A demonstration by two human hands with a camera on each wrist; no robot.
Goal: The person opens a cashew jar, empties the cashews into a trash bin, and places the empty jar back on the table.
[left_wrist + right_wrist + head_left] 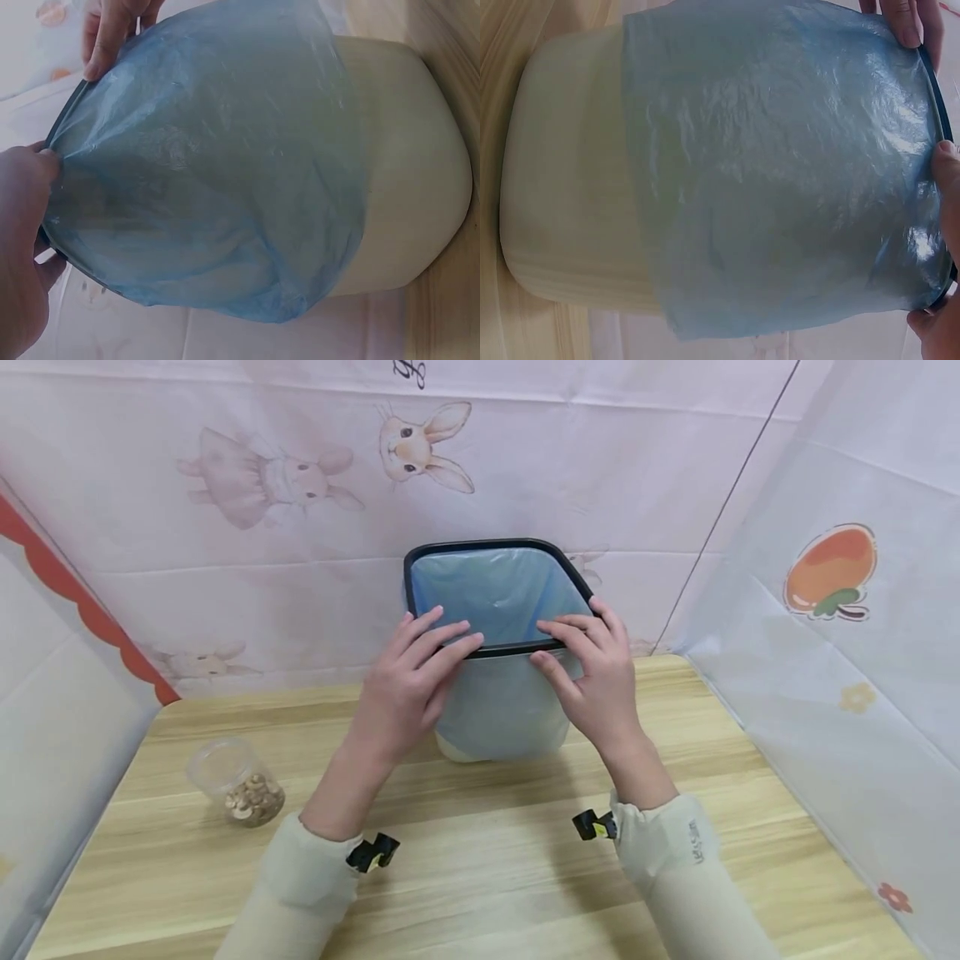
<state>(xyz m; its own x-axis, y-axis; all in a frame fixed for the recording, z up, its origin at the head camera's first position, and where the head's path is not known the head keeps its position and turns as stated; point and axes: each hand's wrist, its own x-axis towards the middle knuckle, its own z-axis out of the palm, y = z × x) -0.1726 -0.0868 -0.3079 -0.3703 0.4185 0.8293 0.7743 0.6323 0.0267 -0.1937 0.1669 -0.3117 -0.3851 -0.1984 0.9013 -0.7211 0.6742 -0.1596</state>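
A pale trash can (570, 180) stands on the table, lined with a thin blue plastic bag (502, 710). The bag's edge hangs over the outside and covers most of the wall. A black rim ring (480, 543) sits around the can's mouth over the bag. My left hand (408, 681) grips the ring at its near left corner, fingers over the top. At the near right, my right hand (603, 681) holds the ring, its thumb outside and its fingers over the inner side. Both thumbs press near the ring in the wrist views.
A clear jar (236, 781) partly filled with small tan pieces stands on the wooden table (480, 885) at the left. Behind the can rises a wall sheet (300, 585) printed with rabbits. Another printed sheet (825, 693) borders the right side.
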